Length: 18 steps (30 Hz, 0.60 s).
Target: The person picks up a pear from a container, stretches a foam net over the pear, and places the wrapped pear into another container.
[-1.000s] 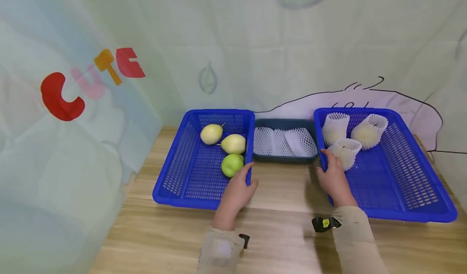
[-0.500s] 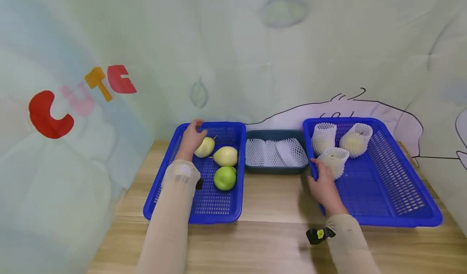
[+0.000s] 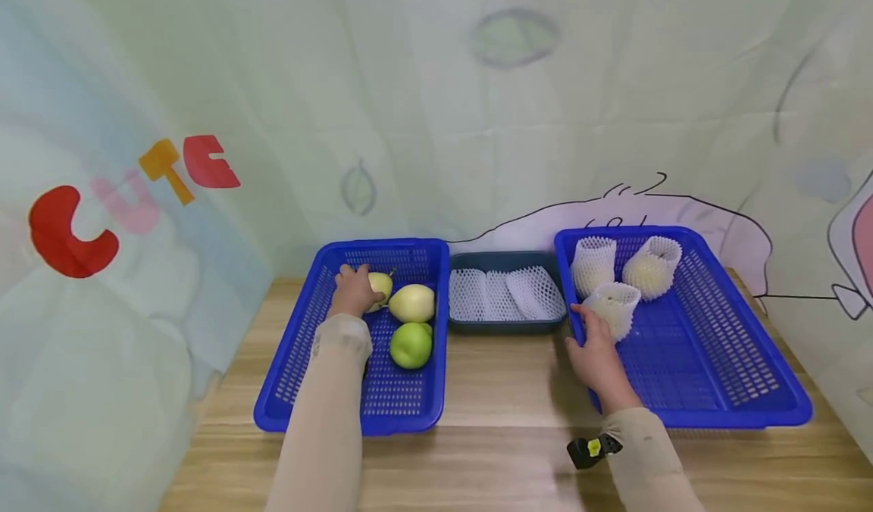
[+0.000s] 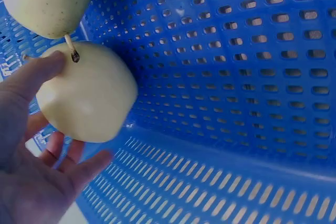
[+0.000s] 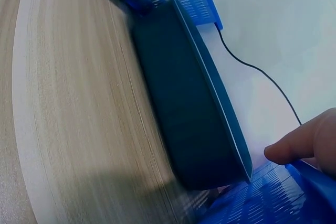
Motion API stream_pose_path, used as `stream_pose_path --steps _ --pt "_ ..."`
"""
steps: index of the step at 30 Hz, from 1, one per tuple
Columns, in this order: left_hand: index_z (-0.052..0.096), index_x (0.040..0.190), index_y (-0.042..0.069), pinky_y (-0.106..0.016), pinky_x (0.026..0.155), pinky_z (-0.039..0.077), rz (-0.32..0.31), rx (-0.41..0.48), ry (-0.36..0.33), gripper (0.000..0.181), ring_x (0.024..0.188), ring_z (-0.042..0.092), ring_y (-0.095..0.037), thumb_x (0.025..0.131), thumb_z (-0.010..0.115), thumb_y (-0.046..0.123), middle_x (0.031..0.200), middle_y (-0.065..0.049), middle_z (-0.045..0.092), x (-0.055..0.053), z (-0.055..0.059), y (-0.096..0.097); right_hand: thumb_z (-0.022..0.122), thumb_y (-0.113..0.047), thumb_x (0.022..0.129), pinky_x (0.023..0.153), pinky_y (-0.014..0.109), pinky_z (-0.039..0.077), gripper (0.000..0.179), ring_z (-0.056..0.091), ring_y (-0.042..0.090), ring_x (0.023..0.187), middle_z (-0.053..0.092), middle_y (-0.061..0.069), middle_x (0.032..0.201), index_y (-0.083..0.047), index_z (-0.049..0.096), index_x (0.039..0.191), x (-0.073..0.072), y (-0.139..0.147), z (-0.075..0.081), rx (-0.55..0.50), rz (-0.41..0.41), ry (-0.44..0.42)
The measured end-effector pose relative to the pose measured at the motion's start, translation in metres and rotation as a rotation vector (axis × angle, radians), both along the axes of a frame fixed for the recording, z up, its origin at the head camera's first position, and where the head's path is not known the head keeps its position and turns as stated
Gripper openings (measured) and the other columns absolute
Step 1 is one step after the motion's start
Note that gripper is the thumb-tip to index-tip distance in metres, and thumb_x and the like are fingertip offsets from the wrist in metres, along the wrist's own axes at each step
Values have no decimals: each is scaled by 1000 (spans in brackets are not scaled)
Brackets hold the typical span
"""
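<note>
In the left blue basket (image 3: 286,391), my left hand (image 3: 351,292) is round a pale yellow pear (image 4: 89,95). The thumb presses near its stem while the other fingers lie along its opposite side. A second pear (image 3: 412,303) and a green apple (image 3: 411,345) lie beside it. My right hand (image 3: 596,353) grips the left rim of the right blue basket (image 3: 771,413). Just inside that rim are several pale fruits in white foam net sleeves, the nearest wrapped fruit (image 3: 614,307) right by my fingers.
Between the baskets stands a dark green tray (image 3: 508,328) holding several white foam net sleeves (image 3: 467,294). Everything rests on a wooden table (image 3: 505,436). A printed cloth backdrop (image 3: 423,103) rises behind and along the left side.
My left hand has moved from the left basket's right rim across to the pear at its back left, and its fingers have come round it. My right hand stays at the basket rim.
</note>
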<state>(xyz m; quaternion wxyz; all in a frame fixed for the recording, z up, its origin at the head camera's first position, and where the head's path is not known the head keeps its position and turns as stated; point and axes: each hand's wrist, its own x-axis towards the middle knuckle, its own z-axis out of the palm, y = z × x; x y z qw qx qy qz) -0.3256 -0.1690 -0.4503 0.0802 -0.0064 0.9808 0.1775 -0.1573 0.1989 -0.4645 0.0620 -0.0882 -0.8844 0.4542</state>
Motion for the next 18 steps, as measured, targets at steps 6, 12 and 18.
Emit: stream_pose_path --steps 6,12,18 --pt "28 138 -5 -58 89 38 21 -57 -10 86 120 29 -49 76 73 33 135 -32 26 5 3 -4 51 1 85 99 53 27 52 33 43 119 33 31 128 -1 36 135 -1 0 1 -7 0 7" --pt "16 142 -6 -62 95 31 66 -46 -50 98 124 28 -51 75 72 39 136 -34 31 10 5 -9 52 3 84 98 53 28 52 34 43 118 34 31 128 1 37 133 0 1 1 -8 -4 27" --pt "23 140 -9 -60 95 32 79 36 -39 95 121 29 -54 74 69 41 136 -39 20 19 5 -15 52 2 84 99 52 27 52 34 43 119 34 30 129 1 37 133 0 1 1 -13 1 18"
